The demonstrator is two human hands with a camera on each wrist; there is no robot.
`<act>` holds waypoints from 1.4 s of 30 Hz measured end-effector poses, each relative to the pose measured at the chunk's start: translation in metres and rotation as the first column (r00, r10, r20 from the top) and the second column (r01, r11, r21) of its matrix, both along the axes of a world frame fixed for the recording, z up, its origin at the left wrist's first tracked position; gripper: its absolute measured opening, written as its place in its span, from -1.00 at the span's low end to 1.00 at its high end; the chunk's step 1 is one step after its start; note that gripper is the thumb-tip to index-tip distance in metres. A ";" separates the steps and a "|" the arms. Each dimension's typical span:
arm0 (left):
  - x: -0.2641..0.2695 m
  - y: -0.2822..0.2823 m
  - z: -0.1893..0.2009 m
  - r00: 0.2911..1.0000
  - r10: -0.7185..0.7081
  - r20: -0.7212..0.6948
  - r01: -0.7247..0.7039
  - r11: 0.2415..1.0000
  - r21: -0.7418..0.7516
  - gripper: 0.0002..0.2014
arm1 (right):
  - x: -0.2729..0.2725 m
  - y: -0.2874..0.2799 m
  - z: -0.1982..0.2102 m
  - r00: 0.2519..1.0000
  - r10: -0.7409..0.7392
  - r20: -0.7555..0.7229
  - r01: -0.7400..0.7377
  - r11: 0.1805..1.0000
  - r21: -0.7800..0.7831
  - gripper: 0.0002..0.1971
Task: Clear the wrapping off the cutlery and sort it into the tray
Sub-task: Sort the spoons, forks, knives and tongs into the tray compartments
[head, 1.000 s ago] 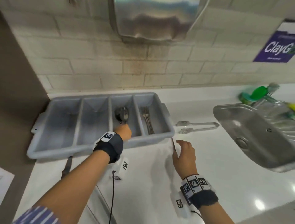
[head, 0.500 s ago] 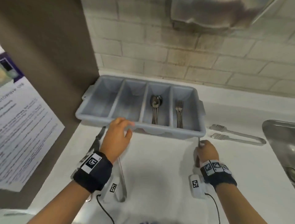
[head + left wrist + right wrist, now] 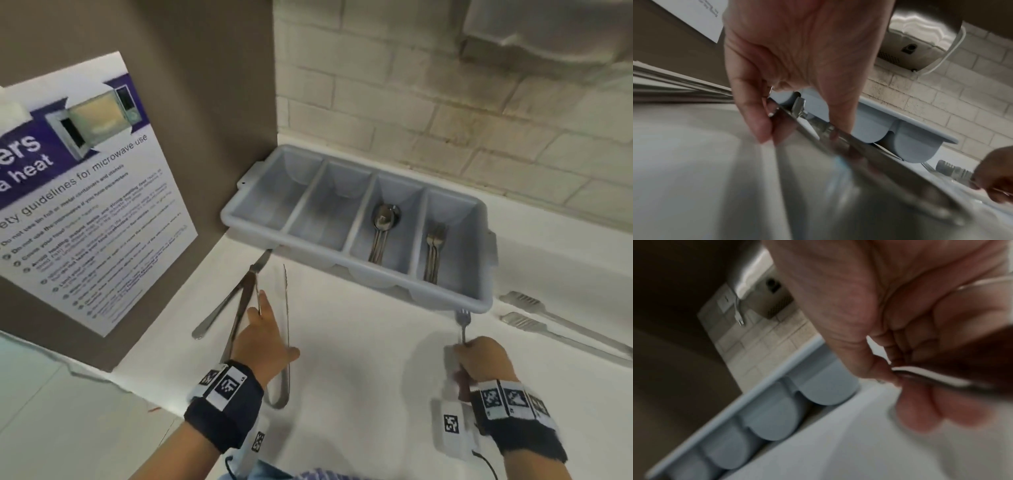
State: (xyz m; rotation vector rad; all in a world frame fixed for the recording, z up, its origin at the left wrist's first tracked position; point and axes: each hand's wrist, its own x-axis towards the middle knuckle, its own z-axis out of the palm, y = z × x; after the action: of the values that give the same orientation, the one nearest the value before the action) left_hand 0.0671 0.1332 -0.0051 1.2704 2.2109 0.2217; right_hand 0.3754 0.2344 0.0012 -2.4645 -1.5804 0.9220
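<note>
A grey four-compartment tray [image 3: 455, 298] stands on the white counter against the tiled wall. Spoons [image 3: 383, 226] lie in its third compartment and forks [image 3: 433, 253] in its fourth; the two left ones look empty. My right hand [image 3: 479, 356] grips a fork [image 3: 462, 318] by the handle, tines pointing at the tray's front rim. My left hand [image 3: 263, 339] is down on metal tongs [image 3: 287, 329] lying in front of the tray. In the left wrist view its thumb and fingers [image 3: 760, 128] pinch one tong arm [image 3: 869, 151]. A table knife [image 3: 229, 301] lies just left of the tongs.
A brown side panel with a microwave-use poster [image 3: 78, 192] closes off the left. A second pair of tongs [image 3: 555, 325] lies on the counter right of the tray. A steel dispenser [image 3: 548, 31] hangs on the wall above.
The view has swung left and the sink has gone out of frame. My left hand came off the tray's front rim and dropped onto the tongs. My right hand still holds the fork.
</note>
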 end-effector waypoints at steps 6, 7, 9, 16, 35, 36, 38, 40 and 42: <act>-0.026 -0.017 -0.001 0.976 0.016 0.219 -0.045 0.991 0.129 0.07 | -0.023 -0.051 0.035 0.978 0.187 -0.097 -0.198 0.974 -0.114 -0.82; -0.033 -0.023 -0.002 0.971 -0.006 0.237 -0.035 0.985 0.166 0.05 | -0.034 -0.055 0.044 0.960 0.236 -0.150 -0.251 0.964 -0.089 -0.81; -0.047 -0.034 -0.004 0.956 -0.063 0.286 -0.001 0.976 0.217 0.01 | -0.061 -0.052 0.060 0.893 0.364 -0.264 -0.370 0.929 0.030 -0.76; -0.080 -0.052 0.019 0.903 -0.173 0.392 0.022 0.932 0.361 -0.02 | -0.161 0.020 0.094 0.833 0.487 -0.264 -0.296 0.794 0.531 -0.88; -0.128 0.259 0.037 0.952 -0.293 -0.086 0.304 0.938 0.166 -0.43 | -0.104 0.095 0.065 0.978 -0.032 -0.205 0.144 0.815 0.561 -0.84; -0.135 0.267 0.022 0.943 -0.314 -0.111 0.329 0.932 0.152 -0.40 | -0.098 0.098 0.063 0.982 -0.049 -0.185 0.146 0.818 0.556 -0.82; -0.147 0.277 -0.003 0.936 -0.332 -0.116 0.346 0.928 0.138 -0.36 | -0.090 0.103 0.057 0.984 -0.086 -0.156 0.158 0.829 0.536 -0.78; -0.146 0.266 0.003 0.949 -0.309 -0.064 0.315 0.938 0.141 -0.44 | -0.086 0.106 0.053 0.983 -0.132 -0.129 0.178 0.861 0.476 -0.68; -0.138 0.243 0.024 0.965 -0.262 0.011 0.253 0.941 0.225 -0.52 | -0.084 0.110 0.047 0.988 -0.127 -0.087 0.150 0.920 0.361 -0.58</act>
State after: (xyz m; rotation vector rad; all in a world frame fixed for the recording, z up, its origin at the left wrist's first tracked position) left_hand -0.0709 0.3760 0.0192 1.6456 2.0016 0.3963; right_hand 0.2911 0.3441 0.0482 -2.2271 -1.3869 0.6080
